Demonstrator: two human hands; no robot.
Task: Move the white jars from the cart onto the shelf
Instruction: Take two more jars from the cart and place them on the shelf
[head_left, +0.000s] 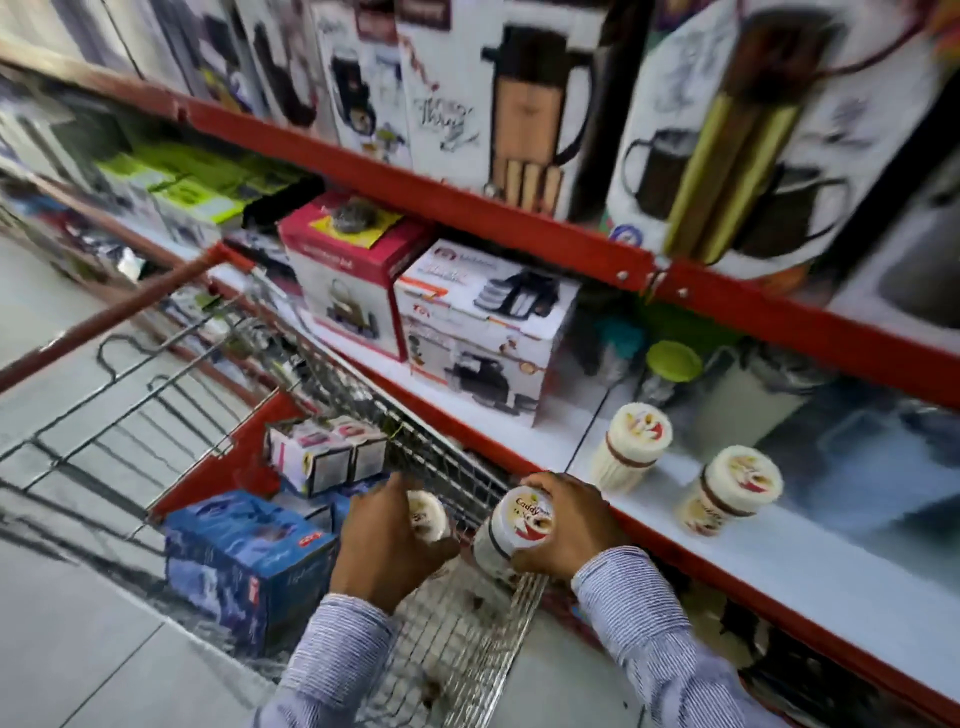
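Both hands are gripping white jars above the wire cart (457, 613): the left hand (387, 540) is closing around one jar (427, 515) over the basket, the right hand (569, 525) is wrapping a second jar (514, 535) at the cart's shelf-side rim. Two further jars (631, 447) (727, 496) are standing on the white shelf (810, 561) beyond the cart.

White shelf (810, 561) with a red edge carries two white jars (632, 448) (731, 490) and boxes (483, 332)
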